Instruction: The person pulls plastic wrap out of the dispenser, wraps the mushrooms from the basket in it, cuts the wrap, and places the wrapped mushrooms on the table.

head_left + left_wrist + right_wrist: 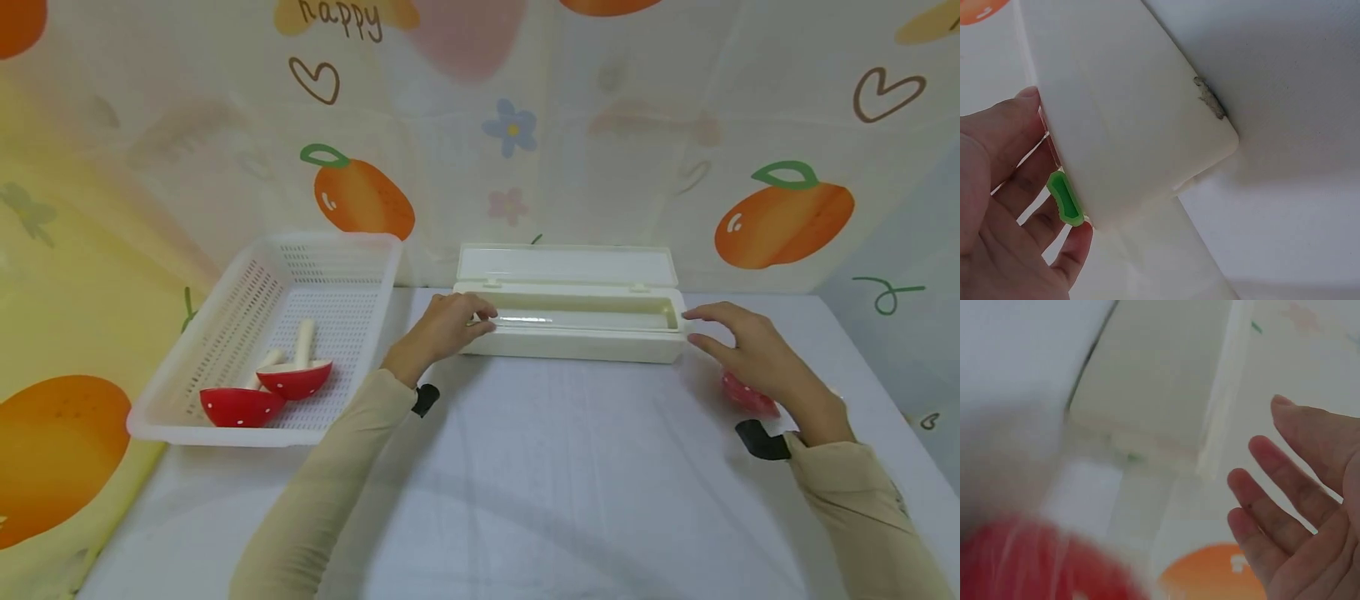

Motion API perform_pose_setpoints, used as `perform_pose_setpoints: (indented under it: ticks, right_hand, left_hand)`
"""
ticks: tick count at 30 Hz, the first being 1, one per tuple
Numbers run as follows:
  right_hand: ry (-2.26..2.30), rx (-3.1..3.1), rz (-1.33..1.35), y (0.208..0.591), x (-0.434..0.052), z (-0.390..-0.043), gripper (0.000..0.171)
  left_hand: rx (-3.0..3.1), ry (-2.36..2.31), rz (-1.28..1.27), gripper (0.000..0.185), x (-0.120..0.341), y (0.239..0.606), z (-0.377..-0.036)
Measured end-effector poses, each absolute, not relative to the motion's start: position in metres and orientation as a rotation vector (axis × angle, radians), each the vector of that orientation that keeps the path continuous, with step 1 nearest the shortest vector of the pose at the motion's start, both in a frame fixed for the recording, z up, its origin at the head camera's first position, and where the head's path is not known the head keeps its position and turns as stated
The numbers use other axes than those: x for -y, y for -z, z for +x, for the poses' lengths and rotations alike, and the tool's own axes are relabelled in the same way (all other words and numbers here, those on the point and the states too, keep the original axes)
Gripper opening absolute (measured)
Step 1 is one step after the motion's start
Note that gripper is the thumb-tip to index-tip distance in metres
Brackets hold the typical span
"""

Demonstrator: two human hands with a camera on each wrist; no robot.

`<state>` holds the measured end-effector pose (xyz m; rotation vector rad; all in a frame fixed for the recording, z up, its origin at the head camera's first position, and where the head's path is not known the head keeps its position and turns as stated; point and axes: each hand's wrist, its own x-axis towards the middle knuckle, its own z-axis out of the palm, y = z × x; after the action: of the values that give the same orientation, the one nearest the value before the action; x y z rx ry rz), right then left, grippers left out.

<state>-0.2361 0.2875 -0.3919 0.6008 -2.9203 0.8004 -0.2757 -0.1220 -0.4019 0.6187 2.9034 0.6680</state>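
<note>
Left hand [450, 327] fingers resting on open cream box [577, 333], right hand [750, 354] released beside it, possibly above a red toy [750, 398].

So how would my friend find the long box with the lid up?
Look at the white table in front of the fruit-patterned wall. Near its back edge, between the left hand and the right hand, lies the long cream box. Unlike the holey white basket beside it, it is solid, narrow and hinged open.
</note>
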Motion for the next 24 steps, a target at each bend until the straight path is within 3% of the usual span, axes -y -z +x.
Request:
perform_pose_setpoints:
  ticks: [7, 24]
  right_hand:
    - [-0.809, 2.717, 0.881, 0.404, -0.256, -0.253, 0.031]
    - [-0.849, 2.923, 0.674, 0.409, -0.252, -0.269, 0.018]
  left_hand:
    - [-2.878, -0.657, 0.617, 0.022, 0.119, 0.404, -0.278]
    - [-2.922, -0.706, 0.531, 0.020, 0.116, 0.407, -0.281]
